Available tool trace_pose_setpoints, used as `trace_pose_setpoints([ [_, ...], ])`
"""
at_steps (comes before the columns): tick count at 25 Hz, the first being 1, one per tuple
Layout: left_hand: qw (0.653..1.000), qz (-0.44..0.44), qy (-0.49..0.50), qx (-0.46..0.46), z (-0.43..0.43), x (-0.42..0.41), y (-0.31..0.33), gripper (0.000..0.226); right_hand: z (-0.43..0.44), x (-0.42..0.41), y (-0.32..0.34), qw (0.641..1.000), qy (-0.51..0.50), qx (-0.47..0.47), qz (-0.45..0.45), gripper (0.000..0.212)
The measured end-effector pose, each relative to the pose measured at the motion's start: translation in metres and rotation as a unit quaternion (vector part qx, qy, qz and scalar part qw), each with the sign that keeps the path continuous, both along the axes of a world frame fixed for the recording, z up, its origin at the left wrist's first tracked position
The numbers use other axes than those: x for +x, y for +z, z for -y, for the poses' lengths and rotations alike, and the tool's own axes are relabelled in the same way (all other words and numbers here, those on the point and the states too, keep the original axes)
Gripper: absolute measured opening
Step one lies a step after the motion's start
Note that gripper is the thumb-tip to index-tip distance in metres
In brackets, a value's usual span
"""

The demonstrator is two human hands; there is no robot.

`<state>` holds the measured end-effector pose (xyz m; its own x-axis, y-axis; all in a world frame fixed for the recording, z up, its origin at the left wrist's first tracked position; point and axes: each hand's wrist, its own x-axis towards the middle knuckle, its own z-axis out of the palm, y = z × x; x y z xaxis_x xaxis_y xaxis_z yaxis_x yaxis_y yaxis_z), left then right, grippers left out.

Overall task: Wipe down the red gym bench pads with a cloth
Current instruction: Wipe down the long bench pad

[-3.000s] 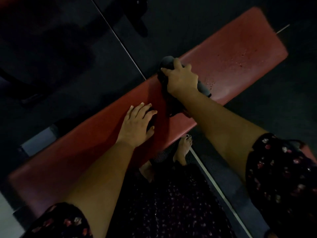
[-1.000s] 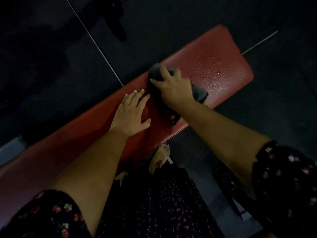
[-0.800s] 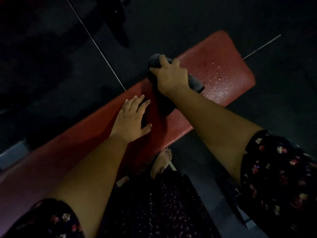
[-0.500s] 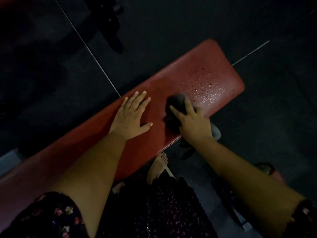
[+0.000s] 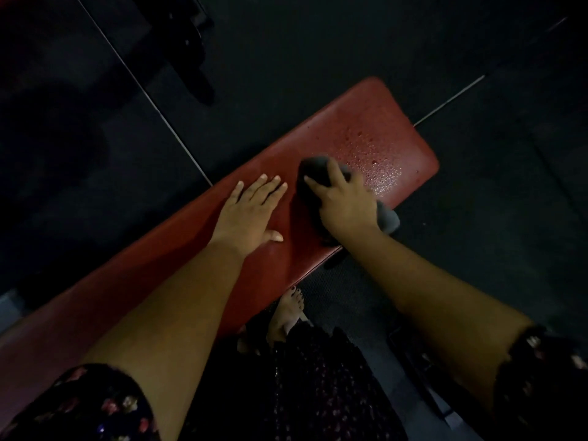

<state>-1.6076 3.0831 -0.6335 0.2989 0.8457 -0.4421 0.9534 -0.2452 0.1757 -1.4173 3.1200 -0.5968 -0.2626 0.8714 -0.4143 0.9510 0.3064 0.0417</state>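
1. Bench pad [image 5: 375,122], red and long, ran diagonally across a dark floor [image 5: 318,43], its far end speckled with water droplets [image 5: 375,157].
2. Grey cloth [image 5: 313,168] lay bunched on the pad at the edge of the wet patch, one tail hanging over the near edge.
3. Right hand [image 5: 346,205] covered the cloth, fingers curled round it, pressing it onto the pad.
4. Left hand [image 5: 245,214] rested flat on the pad just beside the cloth, fingers straight and close together, thumb out, holding nothing.
5. One bare foot [image 5: 286,313] stood on the floor below the pad's near edge.
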Motion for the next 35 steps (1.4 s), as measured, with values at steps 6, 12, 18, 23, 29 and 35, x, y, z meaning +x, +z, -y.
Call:
trace_pose_setpoints([
  [6, 1.000, -0.001, -0.004, -0.014, -0.005, -0.004, -0.006, 0.105, -0.069, -0.065, 0.001, 0.983, 0.162, 0.030, 0.084, 0.052],
  [12, 0.998, 0.024, -0.051, 0.028, -0.011, -0.016, -0.002, 0.109, -0.066, -0.041, 0.000, 0.999, -0.043, -0.009, 0.008, 0.051],
  [18, 0.992, 0.036, -0.119, 0.023, -0.038, -0.010, 0.000, 0.113, 0.056, 0.050, 0.000, 0.996, -0.058, -0.058, 0.020, 0.070],
  [23, 0.992, 0.033, -0.125, -0.005, -0.051, 0.012, 0.001, 0.107, 0.076, 0.091, -0.005, 0.993, -0.094, -0.024, 0.064, 0.075],
  [29, 0.994, 0.017, -0.111, -0.015, -0.047, 0.019, 0.000, 0.102, -0.008, 0.040, 0.001, 0.998, -0.038, 0.005, 0.048, 0.053],
  [35, 0.995, 0.006, -0.087, -0.040, -0.046, 0.028, 0.003, 0.102, -0.080, -0.019, -0.001, 0.996, 0.041, 0.040, 0.072, 0.050],
])
